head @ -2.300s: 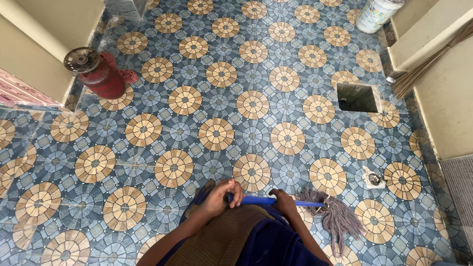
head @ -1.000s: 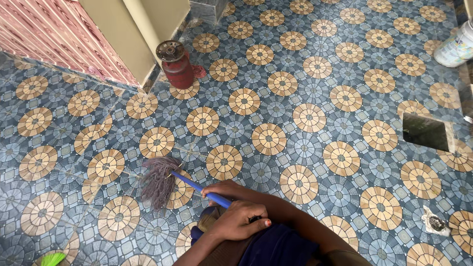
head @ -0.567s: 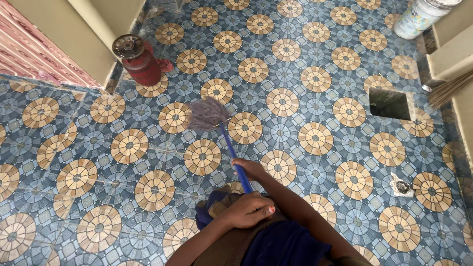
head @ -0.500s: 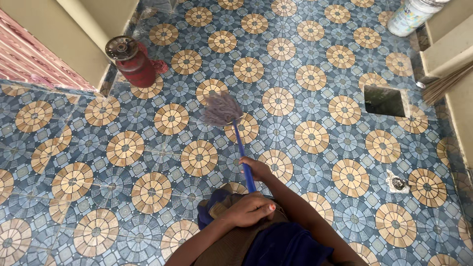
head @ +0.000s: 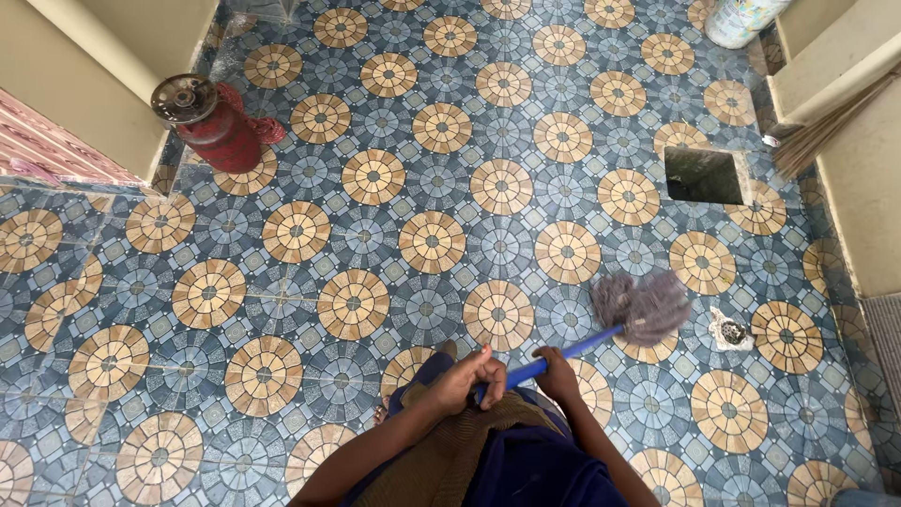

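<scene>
**Two hands, one mop**

Both hands clamp one mop — the left hand wraps the blue handle near its upper end, the right hand grips it just beside, lower down. The mop's grey head lies on the patterned tile floor to the person's right, close to one small floor drain. Farther off sit one square floor opening, one red cylinder by the left wall, one white bucket and one stick broom — all well apart from the mop.
</scene>
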